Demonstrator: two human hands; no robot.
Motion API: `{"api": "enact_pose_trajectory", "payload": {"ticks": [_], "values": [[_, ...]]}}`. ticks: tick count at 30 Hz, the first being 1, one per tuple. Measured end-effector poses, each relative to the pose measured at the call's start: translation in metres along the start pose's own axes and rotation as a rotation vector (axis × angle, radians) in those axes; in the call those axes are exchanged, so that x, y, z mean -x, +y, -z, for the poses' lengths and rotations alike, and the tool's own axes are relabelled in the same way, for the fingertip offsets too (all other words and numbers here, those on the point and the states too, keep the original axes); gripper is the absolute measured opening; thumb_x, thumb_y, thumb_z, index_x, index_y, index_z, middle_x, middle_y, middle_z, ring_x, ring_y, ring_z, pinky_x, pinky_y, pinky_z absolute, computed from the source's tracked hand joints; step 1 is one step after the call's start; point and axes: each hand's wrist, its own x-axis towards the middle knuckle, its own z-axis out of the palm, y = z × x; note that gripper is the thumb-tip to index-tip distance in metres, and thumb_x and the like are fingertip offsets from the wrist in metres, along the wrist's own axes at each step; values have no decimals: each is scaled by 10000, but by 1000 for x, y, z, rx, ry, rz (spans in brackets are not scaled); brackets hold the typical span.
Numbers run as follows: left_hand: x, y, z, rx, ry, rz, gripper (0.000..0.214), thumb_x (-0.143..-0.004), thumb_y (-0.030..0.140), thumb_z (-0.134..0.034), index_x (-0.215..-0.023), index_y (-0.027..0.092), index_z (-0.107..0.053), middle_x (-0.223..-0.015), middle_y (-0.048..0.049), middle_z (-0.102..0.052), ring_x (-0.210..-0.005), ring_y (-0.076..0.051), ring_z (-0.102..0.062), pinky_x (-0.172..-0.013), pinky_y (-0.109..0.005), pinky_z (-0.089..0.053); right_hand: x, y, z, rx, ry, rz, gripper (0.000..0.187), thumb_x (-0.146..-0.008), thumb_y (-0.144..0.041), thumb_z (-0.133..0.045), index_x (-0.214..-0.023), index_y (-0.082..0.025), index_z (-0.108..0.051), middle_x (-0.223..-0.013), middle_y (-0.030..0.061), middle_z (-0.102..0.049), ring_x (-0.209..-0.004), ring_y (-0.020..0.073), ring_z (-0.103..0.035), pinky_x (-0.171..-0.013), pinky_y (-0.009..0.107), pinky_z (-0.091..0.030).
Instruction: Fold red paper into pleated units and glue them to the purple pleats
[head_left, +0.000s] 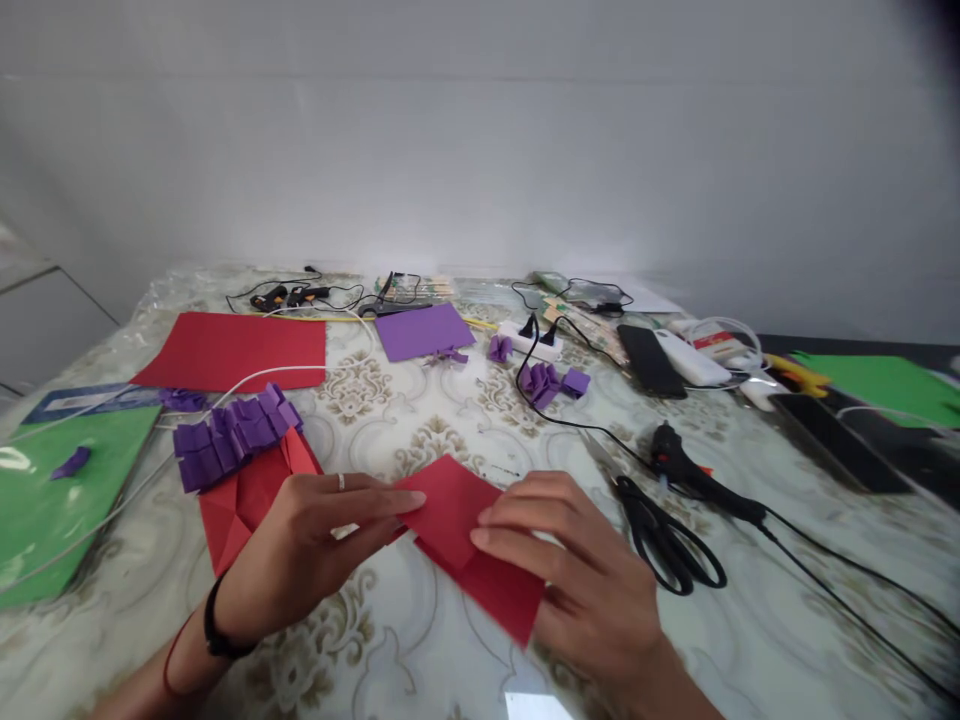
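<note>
Between my two hands is a piece of red paper [457,520], folded, with a pointed corner away from me. My left hand [315,535] pinches its left corner between thumb and fingers. On its right side my right hand [577,570] grips the paper, fingers on top and the thumb hidden beneath. Left of my left hand lies a folded red paper piece [247,500] topped by a row of pleated purple paper [236,435]. Black-handled scissors [660,530] rest just right of my right hand, beside a black glue gun [694,475].
A red sheet [240,350] and a purple sheet [424,332] lie farther back. A white power strip [531,342] has black plugs in it, its cords crossing the table. Phones [651,360] lie at the right. Green sheets [67,500] are at the left, under a white cable.
</note>
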Motion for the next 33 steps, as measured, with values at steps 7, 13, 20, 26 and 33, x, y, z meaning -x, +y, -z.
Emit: {"api": "enact_pose_trajectory", "payload": {"ticks": [7,13,20,26,33], "values": [[5,-7,-1,150,82,36,364,-924,130,-768,-1191,370,-828,-1051,0,-860,-894,-164,-834,-795,-190,-663,9,19,6,-194,67,-284,354,-883,-93,-796,-1104,-366,-841,-1004,42,-571,-907,207,-611,-713,346,-523],[5,-7,2,147,76,4,284,-921,348,-837,-1203,380,-827,-1037,-26,-860,-859,-173,-833,-754,-188,-668,4,20,5,-397,64,-477,238,-892,-197,-835,-1040,-381,-869,-1085,57,-638,-925,203,-672,-685,302,-550],[9,-6,1,174,93,4,167,-928,341,-825,-1089,326,-867,-1014,-65,-856,-787,-192,-826,-692,-222,-675,-2,19,7,-459,43,-546,90,-886,-310,-860,-964,-344,-890,-980,78,-768,-793,196,-714,-649,294,-587],[11,-7,2,229,58,24,274,-911,332,-841,-1185,317,-834,-1005,-59,-860,-863,-199,-830,-788,-233,-675,-7,15,5,-524,94,-430,69,-908,-351,-840,-954,-358,-890,-866,72,-806,-776,229,-727,-662,357,-608],[10,-1,1,136,166,-15,135,-942,292,-814,-1070,312,-854,-959,-23,-866,-804,-191,-841,-710,-215,-681,-3,13,-1,-505,144,-434,133,-904,-258,-844,-992,-350,-882,-821,42,-812,-761,221,-735,-702,360,-604]]}}
